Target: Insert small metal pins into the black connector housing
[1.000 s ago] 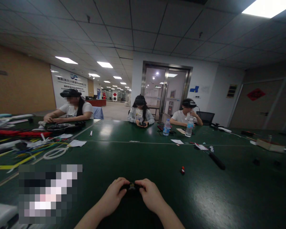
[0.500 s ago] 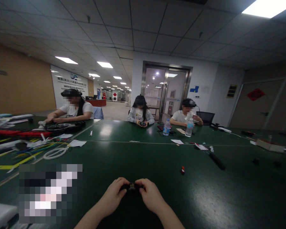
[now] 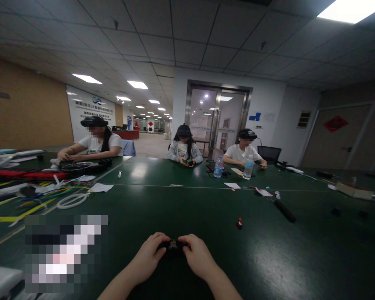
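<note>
Low in the middle of the head view, a small black object with a brass-and-grey centre [image 3: 173,245] is held just over the green tabletop [image 3: 181,208]. Its exact kind cannot be made out. My left hand [image 3: 149,255] grips its left end between thumb and fingers. At the other end my right hand [image 3: 197,253] has the same kind of pinch. Both hands partly cover the object's ends. A small red-and-white item [image 3: 239,223] lies on the table to the right, apart from my hands.
Cables [image 3: 71,201], paper and tools crowd the left side. Two water bottles [image 3: 218,166] stand across the table. A black stick-like item [image 3: 284,211] and an open box [image 3: 353,191] lie to the right. Three people wearing headsets sit opposite.
My hands and the black object have stayed nearly still. The person at the right has lowered a raised hand to the table. The middle person has turned the item in their hands.
</note>
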`<state>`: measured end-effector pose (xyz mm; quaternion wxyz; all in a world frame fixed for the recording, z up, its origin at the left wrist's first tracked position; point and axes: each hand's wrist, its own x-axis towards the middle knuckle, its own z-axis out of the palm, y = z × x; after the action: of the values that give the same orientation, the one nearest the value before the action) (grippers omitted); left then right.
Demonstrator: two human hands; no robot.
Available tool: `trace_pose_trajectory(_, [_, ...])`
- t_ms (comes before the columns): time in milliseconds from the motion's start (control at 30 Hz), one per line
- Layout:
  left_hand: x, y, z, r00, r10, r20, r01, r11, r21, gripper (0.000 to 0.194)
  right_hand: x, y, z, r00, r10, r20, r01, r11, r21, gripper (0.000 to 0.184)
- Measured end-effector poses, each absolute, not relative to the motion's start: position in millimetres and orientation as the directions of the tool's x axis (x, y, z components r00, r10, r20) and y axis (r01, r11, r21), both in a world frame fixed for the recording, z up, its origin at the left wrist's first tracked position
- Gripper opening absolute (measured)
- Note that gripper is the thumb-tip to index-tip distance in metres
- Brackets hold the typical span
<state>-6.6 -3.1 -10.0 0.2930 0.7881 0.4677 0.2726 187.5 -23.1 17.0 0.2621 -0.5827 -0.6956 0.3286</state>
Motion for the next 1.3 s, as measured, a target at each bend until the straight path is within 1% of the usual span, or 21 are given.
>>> trace_pose_trajectory(133, [-5.1, -4.9, -7.3, 0.41, 0.896, 0.17, 0.581, -0.4, 0.708, 0.026, 188.1, -21.7, 14.0, -0.194, 0.981, 0.0, 0.638, 0.126, -0.76, 0.035])
trace_pose_trajectory(300, [-2.4, -8.5, -1.9, 0.386, 0.912, 0.14, 0.608, -0.366, 0.705, 0.027, 188.2, -18.0, 7.9, -0.205, 0.978, 0.042, 0.643, 0.167, -0.747, 0.035])
trace_pose_trajectory(400, [-2.6, -8.1, -2.7, 0.366, 0.921, 0.131, 0.602, -0.342, 0.722, 0.034, 188.4, -17.6, 7.7, -0.204, 0.978, 0.035, 0.644, 0.161, -0.748, 0.035])
trace_pose_trajectory(500, [-4.1, -6.5, -4.4, 0.391, 0.91, 0.139, 0.59, -0.364, 0.721, 0.038, 188.6, -19.0, 10.1, -0.204, 0.979, 0.025, 0.643, 0.153, -0.751, 0.035])
trace_pose_trajectory(667, [-5.5, -5.1, -4.9, 0.402, 0.908, 0.116, 0.606, -0.359, 0.709, 0.038, 188.2, -20.3, 12.0, -0.186, 0.983, -0.003, 0.639, 0.119, -0.76, 0.035])
trace_pose_trajectory(833, [-6.4, -5.0, -6.1, 0.399, 0.91, 0.11, 0.6, -0.35, 0.719, 0.037, 188.4, -19.3, 9.6, -0.192, 0.981, 0.019, 0.635, 0.139, -0.76, 0.034])
trace_pose_trajectory(1067, [-8.2, -4.2, -10.5, 0.39, 0.912, 0.131, 0.58, -0.353, 0.734, 0.035, 188.6, -20.8, 11.1, -0.179, 0.984, 0.0, 0.625, 0.114, -0.772, 0.035])
trace_pose_trajectory(1167, [-6.0, -4.3, -9.0, 0.392, 0.909, 0.139, 0.589, -0.364, 0.721, 0.035, 187.6, -20.7, 10.7, -0.18, 0.983, 0.036, 0.617, 0.142, -0.774, 0.035])
trace_pose_trajectory(1300, [-3.7, -4.0, -8.0, 0.391, 0.907, 0.154, 0.599, -0.378, 0.706, 0.037, 185.2, -21.6, 11.9, -0.167, 0.976, 0.142, 0.611, 0.215, -0.761, 0.032])
